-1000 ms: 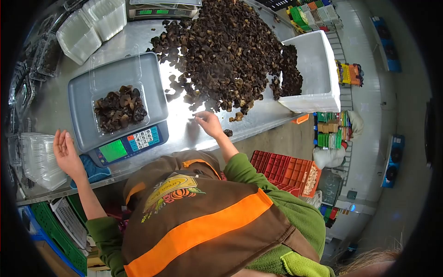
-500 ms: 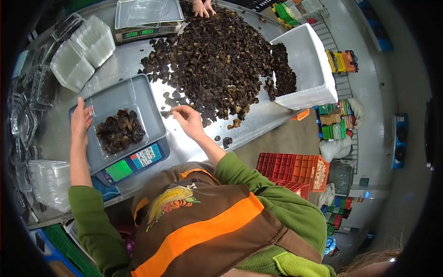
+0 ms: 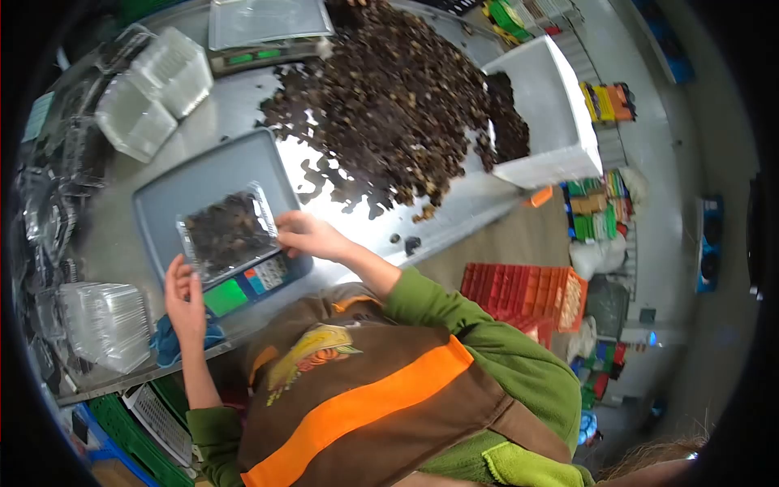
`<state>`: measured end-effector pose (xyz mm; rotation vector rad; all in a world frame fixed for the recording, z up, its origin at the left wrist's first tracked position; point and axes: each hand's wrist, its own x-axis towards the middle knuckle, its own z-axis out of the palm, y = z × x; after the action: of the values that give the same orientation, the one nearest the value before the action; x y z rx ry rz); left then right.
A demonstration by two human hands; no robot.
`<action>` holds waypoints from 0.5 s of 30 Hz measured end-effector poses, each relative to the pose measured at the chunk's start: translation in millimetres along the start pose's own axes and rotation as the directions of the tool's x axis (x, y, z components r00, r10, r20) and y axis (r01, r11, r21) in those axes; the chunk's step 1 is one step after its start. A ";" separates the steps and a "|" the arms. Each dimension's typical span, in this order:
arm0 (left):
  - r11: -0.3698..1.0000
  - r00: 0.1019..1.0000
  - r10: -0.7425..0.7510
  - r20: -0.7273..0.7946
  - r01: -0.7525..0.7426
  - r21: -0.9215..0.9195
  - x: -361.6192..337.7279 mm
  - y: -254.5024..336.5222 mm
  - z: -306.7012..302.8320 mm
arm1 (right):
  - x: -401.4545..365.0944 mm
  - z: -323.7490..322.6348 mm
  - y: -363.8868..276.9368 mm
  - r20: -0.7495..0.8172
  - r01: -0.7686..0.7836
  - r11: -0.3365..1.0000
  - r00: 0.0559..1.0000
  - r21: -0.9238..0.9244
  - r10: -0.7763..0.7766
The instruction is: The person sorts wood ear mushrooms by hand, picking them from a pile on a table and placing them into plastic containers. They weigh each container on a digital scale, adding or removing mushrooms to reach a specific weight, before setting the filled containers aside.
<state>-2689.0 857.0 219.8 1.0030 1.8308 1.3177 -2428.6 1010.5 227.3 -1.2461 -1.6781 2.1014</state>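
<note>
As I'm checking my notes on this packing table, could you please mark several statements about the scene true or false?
1. The clear container rests on the nearer scale. True.
2. The right hand is inside the white box. False: the right hand is at the container's right edge.
3. The nearer scale's display is lit green. True.
4. The white box is left of the dark pile. False: the white box is at the pile's right in the picture.
5. The left hand is by the container's near left corner. True.
</note>
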 end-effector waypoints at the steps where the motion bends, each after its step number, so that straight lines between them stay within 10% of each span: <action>1: 0.996 0.997 -0.056 -0.046 0.053 -0.068 1.6 -5.8 -2.3 | 2.8 -1.8 -5.4 0.036 -0.016 0.999 0.999 0.043 0.015; 10: 0.935 0.841 -0.353 0.409 0.326 0.136 31.2 0.3 -25.2 | 15.5 9.0 0.7 -0.086 -0.121 0.992 0.989 0.026 0.123; 15: 0.779 0.914 -0.272 0.301 0.392 -0.490 32.9 -3.9 -24.1 | 32.1 28.4 -37.3 -0.124 -0.016 1.000 0.992 0.006 0.016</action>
<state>-2726.3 874.0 220.2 0.4586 1.2764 1.3306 -2481.5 1022.1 244.4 -1.3627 -1.6147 1.9912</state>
